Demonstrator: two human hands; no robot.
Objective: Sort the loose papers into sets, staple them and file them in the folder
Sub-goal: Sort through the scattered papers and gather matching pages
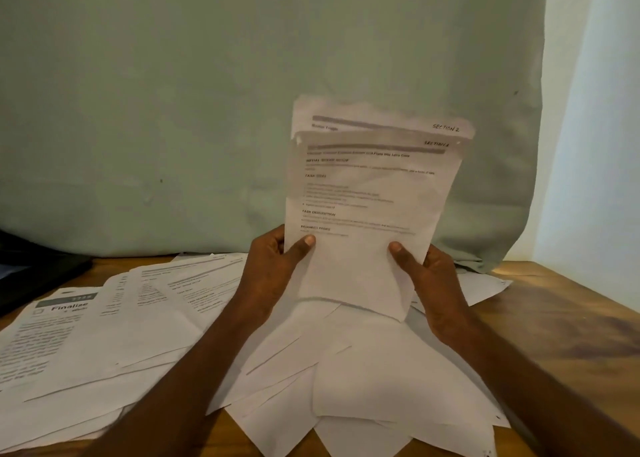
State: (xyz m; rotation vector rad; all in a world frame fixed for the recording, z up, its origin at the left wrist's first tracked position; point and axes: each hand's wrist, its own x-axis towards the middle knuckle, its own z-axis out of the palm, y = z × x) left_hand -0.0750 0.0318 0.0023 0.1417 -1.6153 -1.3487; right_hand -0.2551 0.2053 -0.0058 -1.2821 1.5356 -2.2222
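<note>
I hold a small stack of printed sheets upright above the table, printed side toward me. My left hand grips its lower left edge with the thumb on the front. My right hand grips the lower right edge the same way. A rear sheet sticks up behind the front one and bears the handwritten words "SECTION 2". Loose papers lie spread over the wooden table, printed sheets at the left and blank-side-up sheets in the middle under my forearms. No stapler or folder is clearly in view.
A pale green cloth hangs behind the table like a curtain. A dark flat object lies at the far left edge. A white wall stands at the right. Bare wood shows on the table's right side.
</note>
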